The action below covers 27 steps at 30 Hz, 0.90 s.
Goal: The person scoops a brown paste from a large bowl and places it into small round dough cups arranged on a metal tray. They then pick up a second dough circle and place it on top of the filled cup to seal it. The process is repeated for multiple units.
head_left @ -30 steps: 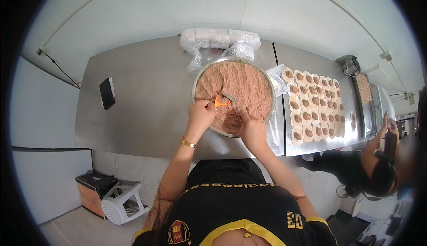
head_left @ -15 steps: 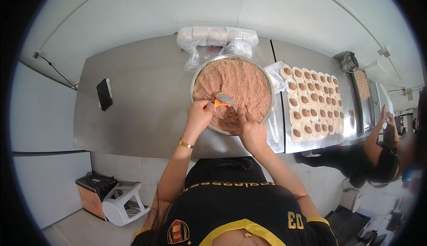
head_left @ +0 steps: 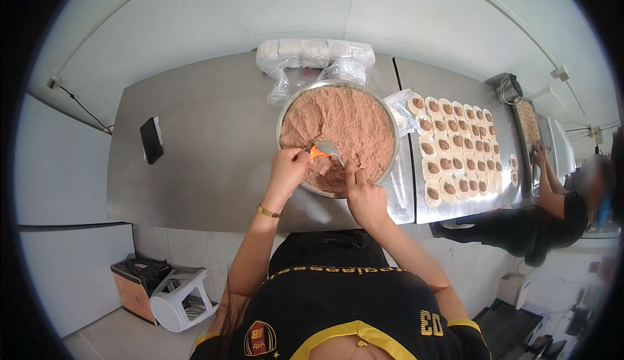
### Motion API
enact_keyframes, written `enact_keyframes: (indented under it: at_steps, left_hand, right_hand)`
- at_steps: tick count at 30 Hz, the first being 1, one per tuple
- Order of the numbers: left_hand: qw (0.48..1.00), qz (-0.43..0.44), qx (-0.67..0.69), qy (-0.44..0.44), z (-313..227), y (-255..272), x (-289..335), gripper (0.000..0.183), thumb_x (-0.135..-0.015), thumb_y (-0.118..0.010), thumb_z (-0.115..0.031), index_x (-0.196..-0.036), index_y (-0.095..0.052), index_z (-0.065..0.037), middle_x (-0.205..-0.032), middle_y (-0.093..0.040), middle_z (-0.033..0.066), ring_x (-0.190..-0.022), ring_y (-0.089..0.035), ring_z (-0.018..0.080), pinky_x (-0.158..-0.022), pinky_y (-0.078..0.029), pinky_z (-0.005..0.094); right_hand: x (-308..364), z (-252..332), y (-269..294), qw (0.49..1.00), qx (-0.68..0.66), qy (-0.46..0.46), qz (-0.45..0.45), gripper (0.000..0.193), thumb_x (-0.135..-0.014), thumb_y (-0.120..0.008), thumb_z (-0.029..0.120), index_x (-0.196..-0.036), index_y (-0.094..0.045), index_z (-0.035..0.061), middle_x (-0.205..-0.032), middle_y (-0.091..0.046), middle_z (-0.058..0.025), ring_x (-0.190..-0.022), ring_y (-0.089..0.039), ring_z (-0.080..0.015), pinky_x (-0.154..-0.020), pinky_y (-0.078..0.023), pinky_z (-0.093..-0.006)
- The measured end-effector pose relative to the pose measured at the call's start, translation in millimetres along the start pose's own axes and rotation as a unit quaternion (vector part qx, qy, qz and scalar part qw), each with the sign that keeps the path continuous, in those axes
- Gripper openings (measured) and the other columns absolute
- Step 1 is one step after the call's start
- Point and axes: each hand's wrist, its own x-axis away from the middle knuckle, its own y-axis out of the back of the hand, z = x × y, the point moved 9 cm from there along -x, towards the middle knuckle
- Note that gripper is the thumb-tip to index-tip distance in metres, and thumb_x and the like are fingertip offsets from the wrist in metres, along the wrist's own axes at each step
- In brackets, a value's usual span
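Note:
A large round metal bowl (head_left: 280,129) full of pinkish minced filling (head_left: 357,116) stands at the table's near edge. My right hand (head_left: 366,197) is closed on the handle of a metal spoon (head_left: 327,146), its bowl pointing up and left above the filling. From the left, my left hand (head_left: 288,167) pinches a small tool with an orange part (head_left: 318,152), whose exact kind I cannot make out. The orange part meets or overlaps the spoon's bowl. Both hands are over the near side of the metal bowl.
Rows of round wrappers (head_left: 448,178) topped with filling lie on the right table. Bagged stacks (head_left: 315,51) sit behind the bowl, and a plastic bag (head_left: 403,109) lies beside it. A phone (head_left: 151,140) rests far left. A co-worker (head_left: 556,200) stands right, by a tray (head_left: 525,122).
My hands stay nearly in place, with the spoon and the orange tool still together. At right, the co-worker's hands have moved from a raised position toward the tray.

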Motion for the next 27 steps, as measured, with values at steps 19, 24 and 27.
enact_keyframes:
  at_steps: [19, 24, 27]
  left_hand:
    - [0.949, 0.016, -0.183, -0.256, -72.3, -16.8, 35.5, 0.018, -0.085, -0.053, -0.011, -0.072, -0.056, 0.001, -0.058, -0.056, 0.0168, -0.054, -0.057, 0.0314, -0.051, -0.043, 0.0385]
    - [0.917, -0.032, -0.28, -0.281, -80.1, -23.3, 30.2, 0.016, -0.083, -0.053, -0.01, -0.07, -0.052, -0.001, -0.061, -0.058, 0.0195, -0.06, -0.059, 0.0373, -0.055, -0.046, 0.0464]
    - [0.918, -0.075, -0.296, -0.253, -74.4, -19.5, 25.3, 0.015, -0.082, -0.053, -0.01, -0.071, -0.055, -0.001, -0.062, -0.059, 0.0196, -0.06, -0.059, 0.0376, -0.055, -0.047, 0.0463]
  right_hand:
    - [-26.1, -53.8, 6.5, 0.951, -0.285, -0.105, 0.05, 0.026, -0.075, -0.051, 0.005, -0.096, -0.067, 0.0056, -0.069, -0.061, -0.024, -0.07, -0.063, -0.0389, -0.063, -0.05, -0.0491]
    - [-17.6, -41.2, 13.5, 0.969, -0.201, -0.122, 0.079, 0.028, -0.074, -0.05, 0.003, -0.099, -0.063, 0.0011, -0.072, -0.062, -0.024, -0.068, -0.063, -0.0401, -0.062, -0.051, -0.0478]
    - [-12.2, -40.4, 35.2, 0.972, -0.19, -0.13, 0.056, 0.023, -0.074, -0.05, 0.002, -0.094, -0.061, -0.0006, -0.075, -0.062, -0.0236, -0.067, -0.062, -0.0407, -0.06, -0.051, -0.0478]
